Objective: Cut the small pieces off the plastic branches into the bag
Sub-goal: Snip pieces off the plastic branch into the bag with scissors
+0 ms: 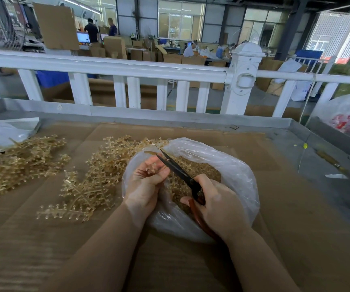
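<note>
From the head camera, the left hand (148,175) curls around a small plastic branch (152,168) over the open clear bag (233,165). The right hand (216,203) grips black scissors (180,171), blades a little apart at the branch. More branches (94,175) lie left on cardboard (191,270).

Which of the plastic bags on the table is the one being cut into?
The clear plastic bag under both hands, open and holding small tan pieces; the left hand and the scissors are over it. The others lie at the table's far corners.
</note>
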Demonstrator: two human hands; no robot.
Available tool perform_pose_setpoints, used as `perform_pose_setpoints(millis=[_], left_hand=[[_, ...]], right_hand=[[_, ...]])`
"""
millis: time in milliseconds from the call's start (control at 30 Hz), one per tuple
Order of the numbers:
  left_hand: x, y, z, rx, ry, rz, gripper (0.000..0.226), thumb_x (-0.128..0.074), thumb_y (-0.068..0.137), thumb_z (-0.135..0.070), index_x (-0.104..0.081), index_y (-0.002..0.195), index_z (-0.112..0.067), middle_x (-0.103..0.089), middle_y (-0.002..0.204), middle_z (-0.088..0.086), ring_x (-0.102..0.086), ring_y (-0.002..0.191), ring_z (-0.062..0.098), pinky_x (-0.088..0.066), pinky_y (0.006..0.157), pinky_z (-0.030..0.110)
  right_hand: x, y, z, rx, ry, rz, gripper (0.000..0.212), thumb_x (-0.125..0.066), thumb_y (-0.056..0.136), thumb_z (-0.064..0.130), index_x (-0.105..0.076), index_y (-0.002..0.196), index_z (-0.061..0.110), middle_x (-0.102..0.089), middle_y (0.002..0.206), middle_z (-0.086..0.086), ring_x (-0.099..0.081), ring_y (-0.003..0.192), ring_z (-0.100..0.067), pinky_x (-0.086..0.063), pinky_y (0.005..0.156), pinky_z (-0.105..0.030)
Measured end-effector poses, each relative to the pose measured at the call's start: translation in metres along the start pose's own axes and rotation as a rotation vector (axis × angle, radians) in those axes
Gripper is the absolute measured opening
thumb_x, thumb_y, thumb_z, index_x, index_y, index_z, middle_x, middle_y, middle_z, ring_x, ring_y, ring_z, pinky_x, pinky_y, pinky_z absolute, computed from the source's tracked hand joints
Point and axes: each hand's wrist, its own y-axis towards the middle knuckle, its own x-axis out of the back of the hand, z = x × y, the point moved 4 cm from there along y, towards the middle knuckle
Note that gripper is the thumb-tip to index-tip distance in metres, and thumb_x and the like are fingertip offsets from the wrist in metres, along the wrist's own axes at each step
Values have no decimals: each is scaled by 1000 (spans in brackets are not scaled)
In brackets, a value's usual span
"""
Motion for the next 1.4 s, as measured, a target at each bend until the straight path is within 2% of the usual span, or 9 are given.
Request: perform_pose_setpoints(millis=[67,233,500,667,833,967,1167,1400], left_hand=[[0,-1,0,1,-3,9,33,-48,81,21,-62,99,-3,-69,69,2,-65,63,10,-54,55,18],[1,1,0,2,-34,5,36,-45,80,25,-61,101,0,-72,76,4,-70,74,12,-56,66,20],[-3,0,-1,-10,-22,40,35,-47,79,22,-61,101,-1,-70,77,5,-69,76,13,-57,76,22],[-5,-2,-2,5,-7,37,33,-48,80,21,-61,93,-7,-65,63,-1,-64,60,8,-54,58,17],[-4,-1,-2,7,-31,4,35,-47,80,23,-61,92,-7,-64,67,2,-65,65,9,-55,69,17],[-2,1,0,12,-48,-31,37,-46,81,25,-60,90,-9,-64,64,0,-65,64,8,-55,67,16],[-1,2,0,-1,-51,-40,36,-48,79,25,-60,88,-8,-64,66,1,-65,65,9,-56,66,17],[-1,2,1,-6,-52,-26,37,-47,79,26,-60,88,-8,-63,62,-1,-65,63,8,-55,63,17]], right_hand=[[0,-1,0,5,-8,-10,47,-55,87,56,-56,118,21,-65,101,3,-59,92,-14,-50,80,-26],[-1,0,0,1,-12,6,51,-51,86,60,-52,122,23,-61,109,4,-55,101,-14,-47,86,-26],[-1,2,2,3,-12,-6,42,-56,89,53,-54,116,21,-63,97,3,-58,88,-13,-46,77,-23],[-2,2,2,-7,0,-4,44,-59,87,52,-56,115,19,-64,91,3,-57,80,-12,-40,70,-18],[-2,2,3,-10,12,-3,43,-61,87,49,-57,113,16,-63,86,2,-54,72,-11,-39,65,-18],[-1,2,3,-11,12,4,44,-59,87,51,-56,114,16,-62,84,2,-47,68,-8,-34,63,-17],[-1,2,2,-1,11,-4,45,-59,86,53,-57,113,17,-64,85,2,-59,72,-13,-39,63,-17],[0,-1,0,-11,33,-45,44,-61,84,55,-59,112,20,-65,90,6,-58,80,-9,-39,70,-14]])
